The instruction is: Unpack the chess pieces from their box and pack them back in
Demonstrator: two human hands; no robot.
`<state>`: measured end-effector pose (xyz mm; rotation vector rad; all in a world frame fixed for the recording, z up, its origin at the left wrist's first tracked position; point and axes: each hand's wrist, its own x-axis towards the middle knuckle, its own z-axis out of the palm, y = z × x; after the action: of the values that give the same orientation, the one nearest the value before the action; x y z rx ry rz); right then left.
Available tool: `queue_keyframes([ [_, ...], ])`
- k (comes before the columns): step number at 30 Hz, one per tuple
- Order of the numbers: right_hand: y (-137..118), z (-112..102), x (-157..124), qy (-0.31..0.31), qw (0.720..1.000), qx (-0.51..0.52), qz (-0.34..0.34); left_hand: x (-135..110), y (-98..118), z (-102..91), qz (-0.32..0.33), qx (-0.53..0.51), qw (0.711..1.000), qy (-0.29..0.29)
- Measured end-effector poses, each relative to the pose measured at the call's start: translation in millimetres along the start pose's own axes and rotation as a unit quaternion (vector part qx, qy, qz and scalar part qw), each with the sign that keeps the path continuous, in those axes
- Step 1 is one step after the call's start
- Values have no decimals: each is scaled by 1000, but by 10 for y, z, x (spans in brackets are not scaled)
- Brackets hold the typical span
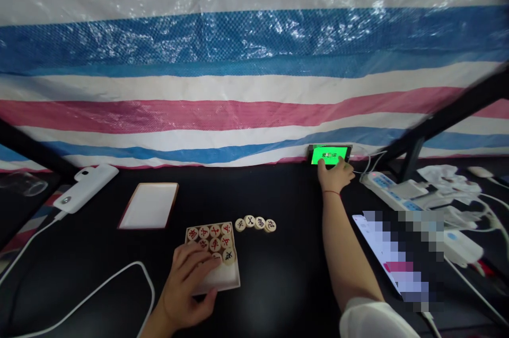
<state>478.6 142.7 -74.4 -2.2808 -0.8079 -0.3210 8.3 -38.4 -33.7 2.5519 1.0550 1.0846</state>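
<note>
My left hand (189,285) rests on a small white box (222,274) of round wooden chess pieces (212,237), fingers curled over its near left part and touching the pieces. Several more pieces (255,223) lie in a row on the black table just right of the box. My right hand (334,174) reaches far forward to a phone with a green screen (329,155) propped against the striped tarp, fingers bent around its lower edge.
The box's white lid (149,205) lies at the left. A white power bank (85,188) with a cable sits far left. A power strip (392,192), chargers and cables crowd the right, beside a blurred-out device (397,253). Black frame bars slant at both sides.
</note>
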Motion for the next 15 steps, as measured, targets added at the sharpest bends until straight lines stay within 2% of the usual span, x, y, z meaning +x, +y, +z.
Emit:
queue_keyframes([
  [15,3,36,-12,-23,999,-25,12,135,31,-80,20,0,1000,10],
])
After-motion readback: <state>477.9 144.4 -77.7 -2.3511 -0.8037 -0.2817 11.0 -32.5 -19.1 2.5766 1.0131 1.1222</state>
